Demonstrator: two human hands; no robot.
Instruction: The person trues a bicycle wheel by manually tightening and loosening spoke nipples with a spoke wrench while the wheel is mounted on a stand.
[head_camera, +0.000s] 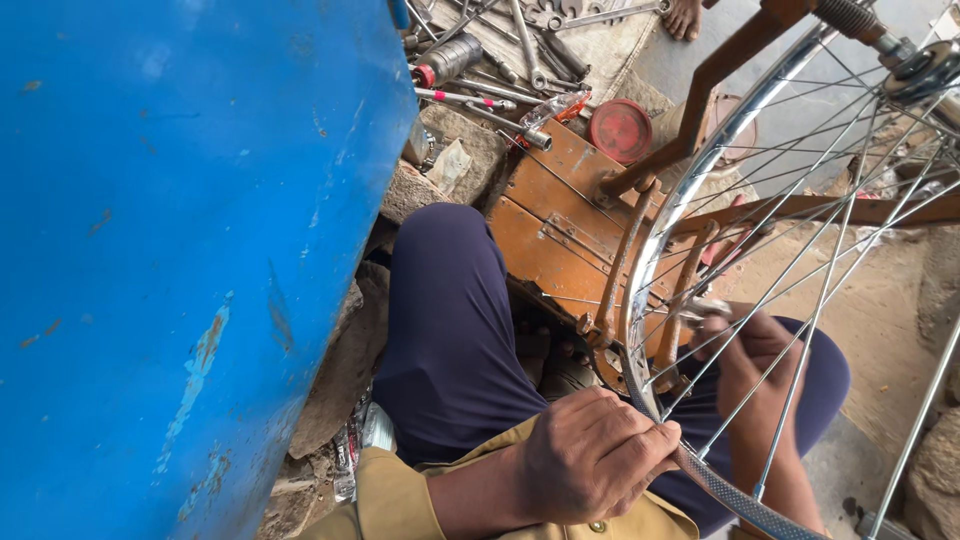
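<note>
While clamped on stand (640, 200), wheel rim (645, 250) between 2 hands (590, 455).

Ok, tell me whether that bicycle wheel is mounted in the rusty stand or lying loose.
Mounted: the bicycle wheel stands upright between the rusty stand's arms, left hand gripping its rim.

A crumpled clear wrapper (365, 432) lies beside the blue wall (180, 250).

A big blue metal wall (190, 250) fills the left of the frame. Rough stones (345, 360) sit along its base, sandy ground (880, 300) spreads at right, all in soft daylight.
</note>
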